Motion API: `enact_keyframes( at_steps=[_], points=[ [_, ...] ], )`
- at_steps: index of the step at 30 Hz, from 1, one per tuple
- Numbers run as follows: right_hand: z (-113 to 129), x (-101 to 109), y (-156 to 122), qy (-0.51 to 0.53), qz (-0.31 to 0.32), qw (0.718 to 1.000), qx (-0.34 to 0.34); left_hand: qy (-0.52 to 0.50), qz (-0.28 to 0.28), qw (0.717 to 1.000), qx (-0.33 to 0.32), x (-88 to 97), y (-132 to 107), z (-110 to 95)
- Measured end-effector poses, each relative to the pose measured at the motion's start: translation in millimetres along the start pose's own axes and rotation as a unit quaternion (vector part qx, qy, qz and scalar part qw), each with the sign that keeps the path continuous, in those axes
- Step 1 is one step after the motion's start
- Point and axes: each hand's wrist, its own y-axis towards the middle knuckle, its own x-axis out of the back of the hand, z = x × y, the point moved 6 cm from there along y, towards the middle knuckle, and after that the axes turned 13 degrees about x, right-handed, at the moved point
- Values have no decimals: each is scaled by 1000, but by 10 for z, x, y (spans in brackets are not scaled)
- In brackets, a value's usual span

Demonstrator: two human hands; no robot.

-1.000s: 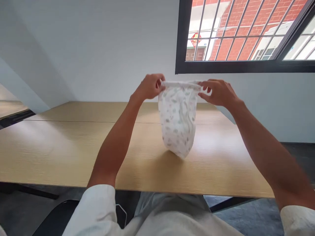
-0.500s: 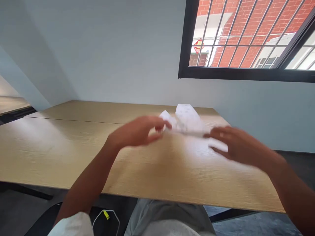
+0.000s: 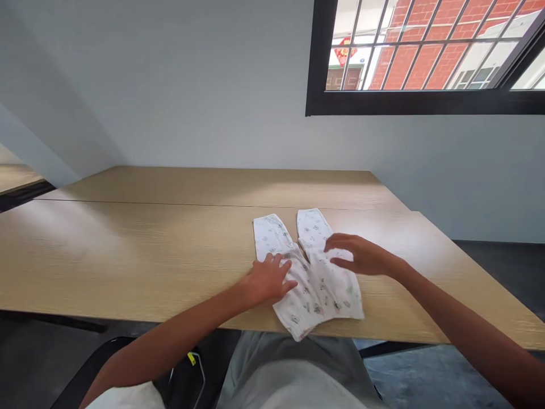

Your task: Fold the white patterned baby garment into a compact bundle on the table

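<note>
One pair of small white pants (image 3: 330,292), printed with scattered small motifs, lies on the wood-grain tabletop (image 3: 128,255) in front of the person. Orientation: both legs point away from the person, separated by a narrow V-shaped gap; the waist end faces the person. The near left corner of the waist end extends slightly past the tabletop's front edge. The fabric is spread out, with shallow creases.

Left hand (image 3: 268,281): palm down on the left side of the garment, near the base of the left leg. Fingers are spread and extended, thumb pointing inward across the fabric; they are not gripping it.

Right hand (image 3: 351,254): positioned at the right leg, near its outer edge. Fingers are loosely curved, with the thumb set apart from them, and grasp nothing. Whether the fingertips contact the cloth cannot be determined.

Surroundings: a thin seam (image 3: 204,204) crosses the tabletop beyond the garment. A pale wall (image 3: 204,85) stands behind, fitted with a black-framed window (image 3: 404,102) at upper right.
</note>
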Motion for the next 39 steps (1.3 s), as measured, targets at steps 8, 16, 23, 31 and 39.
enact_keyframes(
  at_steps=[8, 16, 23, 31, 39],
  points=[
    [-1237, -388, 508, -147, 9, 988, -50, -20, 57, 996, 68, 95, 804, 623],
    [-890, -404, 87, -317, 68, 919, -226, -61, -29, 997, -34, 258, 949, 1010],
    [-763, -275, -484, -127, -18, 988, -82, -73, -28, 994, -74, 122, 452, 690],
    [-1023, -227, -544, -115, -20, 990, -82, -52, 24, 995, -87, -7, 527, 854],
    [-1050, -231, -543, -137, -21, 987, -76, -164, -71, 979, -95, 213, 594, 1105]
  ],
)
